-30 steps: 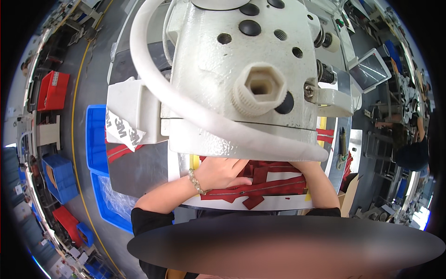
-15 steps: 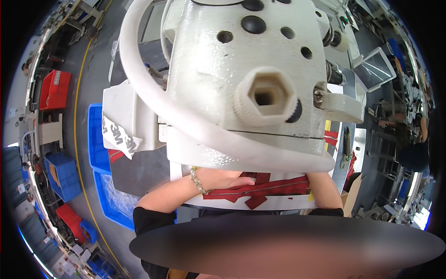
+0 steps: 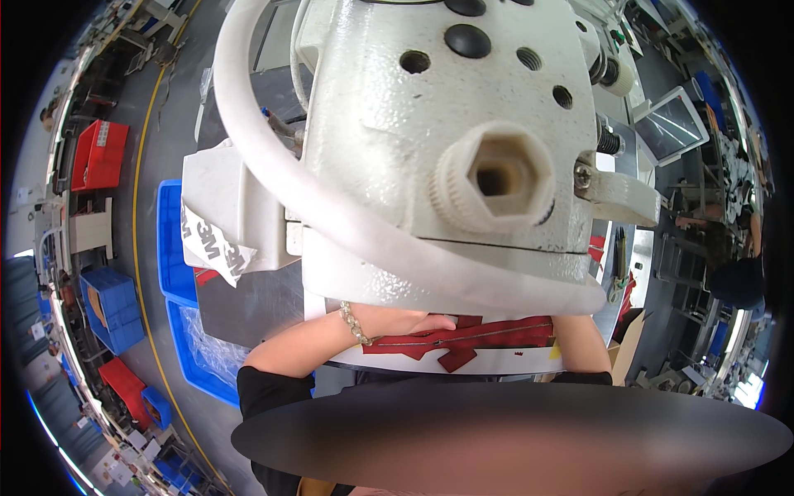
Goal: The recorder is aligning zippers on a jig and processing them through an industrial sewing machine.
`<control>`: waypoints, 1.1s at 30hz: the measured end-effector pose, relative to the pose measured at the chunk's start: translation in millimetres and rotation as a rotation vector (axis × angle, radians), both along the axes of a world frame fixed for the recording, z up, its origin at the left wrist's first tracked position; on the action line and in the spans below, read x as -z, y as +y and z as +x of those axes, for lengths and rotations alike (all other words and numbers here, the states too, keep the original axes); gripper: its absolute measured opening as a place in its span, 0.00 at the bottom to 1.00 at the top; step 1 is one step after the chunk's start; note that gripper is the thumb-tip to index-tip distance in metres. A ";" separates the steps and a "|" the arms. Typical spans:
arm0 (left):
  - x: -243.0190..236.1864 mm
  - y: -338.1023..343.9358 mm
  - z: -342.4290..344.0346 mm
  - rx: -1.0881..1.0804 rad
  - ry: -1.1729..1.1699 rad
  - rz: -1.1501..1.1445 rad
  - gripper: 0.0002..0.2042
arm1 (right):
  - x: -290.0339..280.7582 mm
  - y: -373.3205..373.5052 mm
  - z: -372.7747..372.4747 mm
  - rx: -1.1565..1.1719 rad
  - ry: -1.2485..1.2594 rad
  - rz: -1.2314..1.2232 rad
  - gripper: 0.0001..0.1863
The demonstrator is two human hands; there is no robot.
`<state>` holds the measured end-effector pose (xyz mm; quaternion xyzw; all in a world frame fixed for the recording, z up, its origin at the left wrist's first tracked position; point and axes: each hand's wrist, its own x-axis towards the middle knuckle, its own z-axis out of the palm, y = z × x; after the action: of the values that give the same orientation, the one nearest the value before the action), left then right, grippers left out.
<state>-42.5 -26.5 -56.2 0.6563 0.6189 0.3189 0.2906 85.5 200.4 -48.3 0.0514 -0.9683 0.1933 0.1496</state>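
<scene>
Remotely, I view the left hand point(image 3: 413, 320) with its thumb resting on red fabric point(image 3: 496, 341), while the machine head point(image 3: 372, 149) hides its fingers and the entire right hand, so I cannot tell whether either grip is apart or clamped. The fabric is matte, with a greyish zip point(image 3: 471, 337) running lengthwise; the machine head is white, glossy and pebbled, bearing a hexagonal socket point(image 3: 451, 182). The fabric lies along the white tabletop's point(image 3: 504, 363) near edge, between the left thumb and right forearm point(image 3: 584, 343).
</scene>
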 end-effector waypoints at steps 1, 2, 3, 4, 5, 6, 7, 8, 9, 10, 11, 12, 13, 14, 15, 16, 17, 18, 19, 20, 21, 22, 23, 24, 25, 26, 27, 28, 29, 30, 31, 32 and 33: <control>-1.6 1.0 -0.1 -0.026 0.076 0.046 0.29 | -1.9 0.6 0.3 -0.003 -0.018 0.002 0.19; -3.1 1.9 -0.4 -0.051 0.152 0.092 0.30 | -0.4 0.9 0.9 -0.001 -0.019 0.002 0.19; -4.4 2.9 -0.6 -0.077 0.229 0.139 0.31 | 2.6 1.3 1.7 0.003 0.004 0.003 0.18; -5.4 3.0 -1.3 -0.105 0.308 0.183 0.31 | 4.8 1.2 1.3 0.004 0.029 0.001 0.18; -6.2 3.1 -2.0 -0.133 0.387 0.228 0.32 | 3.3 0.7 0.8 0.004 0.031 0.000 0.18; -6.7 3.0 -2.7 -0.160 0.467 0.272 0.33 | 0.2 -0.3 0.5 0.000 0.005 0.007 0.18; -6.3 4.0 -3.1 -0.158 0.468 0.276 0.33 | -1.7 0.0 0.7 0.000 -0.022 0.017 0.18; -6.2 4.2 -2.9 -0.150 0.476 0.269 0.33 | -0.1 0.7 1.1 0.003 -0.020 0.020 0.18; -6.2 4.2 -2.6 -0.142 0.484 0.262 0.33 | 3.2 1.5 1.7 0.002 0.007 0.012 0.18; -5.5 2.5 -2.4 -0.143 0.489 0.260 0.33 | 6.4 1.0 1.1 -0.004 0.036 0.000 0.18; -4.3 0.5 -2.2 -0.142 0.504 0.240 0.33 | 7.8 0.1 0.1 -0.006 0.041 -0.002 0.18; -3.8 -1.8 -1.9 -0.142 0.520 0.219 0.34 | 9.1 -1.1 -0.9 -0.006 0.049 -0.004 0.18; -4.9 -1.7 -0.3 -0.137 0.517 0.226 0.34 | 8.1 -0.4 1.0 0.004 0.051 0.002 0.18; -6.6 -2.0 1.5 -0.106 0.451 0.061 0.34 | 8.1 0.4 3.1 0.010 0.049 0.007 0.18; -7.4 -1.8 2.6 -0.073 0.383 -0.102 0.33 | 8.9 1.2 5.3 0.024 0.043 0.009 0.18; -6.7 -2.7 3.0 -0.072 0.384 -0.102 0.33 | 10.3 1.0 6.0 0.032 0.040 0.007 0.19; -4.8 -3.3 3.3 -0.081 0.354 -0.106 0.33 | 10.7 0.9 7.3 0.034 0.041 0.008 0.19; -2.8 -3.1 3.4 -0.089 0.322 -0.109 0.33 | 10.8 1.0 8.8 0.035 0.027 0.003 0.19; -2.3 -3.4 3.2 -0.093 0.326 -0.114 0.33 | 12.1 0.1 7.9 0.029 0.015 -0.007 0.20; -1.5 -3.1 3.5 -0.121 0.333 -0.030 0.32 | 12.8 -0.4 6.4 0.025 0.018 -0.011 0.20; -0.9 -3.3 3.6 -0.149 0.341 0.053 0.32 | 12.8 -1.1 4.6 0.015 0.031 -0.017 0.20; -0.5 -1.9 3.6 -0.148 0.339 0.056 0.32 | 10.9 -0.5 4.4 0.010 0.039 -0.015 0.20; -0.2 -0.8 3.6 -0.148 0.346 0.070 0.32 | 8.1 0.0 4.1 0.011 0.037 -0.013 0.20; 0.0 0.2 3.6 -0.147 0.353 0.083 0.32 | 4.8 0.5 3.7 0.011 0.046 -0.033 0.20; -0.3 -0.3 3.8 -0.150 0.364 0.092 0.32 | 3.9 0.0 2.8 0.007 0.058 -0.057 0.20; -0.6 -0.9 4.0 -0.153 0.374 0.101 0.32 | 4.5 -0.4 2.3 0.003 0.058 -0.060 0.20; -0.9 -1.6 4.2 -0.157 0.385 0.109 0.32 | 5.2 -0.7 1.9 0.005 0.067 -0.065 0.20; -1.4 -2.1 4.3 -0.159 0.394 0.119 0.32 | 5.4 -0.9 1.8 0.007 0.076 -0.069 0.20; -1.8 -2.6 4.4 -0.162 0.404 0.129 0.32 | 5.6 -0.9 2.3 0.004 0.076 -0.071 0.20; -2.3 -3.1 4.6 -0.164 0.414 0.139 0.32 | 5.7 -0.7 3.1 0.006 0.057 -0.060 0.19; -2.8 -3.8 4.7 -0.167 0.424 0.148 0.32 | 6.0 -0.7 3.3 0.007 0.039 -0.050 0.19; -3.3 -4.4 4.8 -0.170 0.434 0.158 0.31 | 6.0 -0.8 2.7 0.003 0.039 -0.052 0.19; -4.1 -4.6 4.8 -0.171 0.444 0.168 0.31 | 5.4 -0.7 2.0 0.000 0.056 -0.039 0.19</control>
<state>-37.7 -31.1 -52.0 0.6773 0.6922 0.2409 0.0638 87.6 199.7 -53.7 0.0540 -0.9597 0.2107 0.1778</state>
